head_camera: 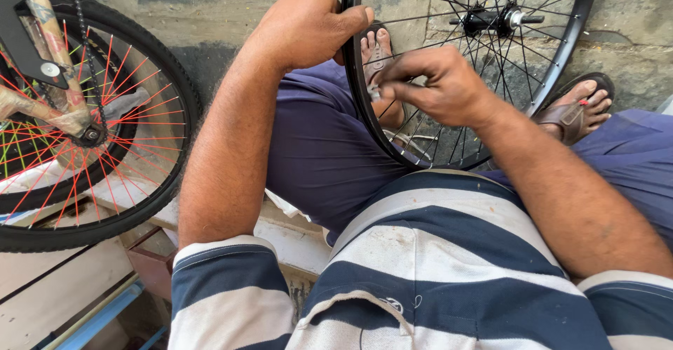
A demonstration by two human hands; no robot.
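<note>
- Between our knees stands a bare black metal bicycle wheel rim with thin dark spokes (561,48), upright, its silver-ended hub (494,19) near the top of the view.
- Our left hand (305,24) wraps its fingers over the rim's left edge, thumb pressed on the near side.
- Our right hand (438,87) pinches its fingertips together at a spoke, perhaps on a small nipple; we cannot tell.
- Well apart on the left stands a tyred wheel with red spokes (91,132).

A tyred bicycle wheel (84,111) with red and orange spokes stands at left, above a blue bar (98,320)
</note>
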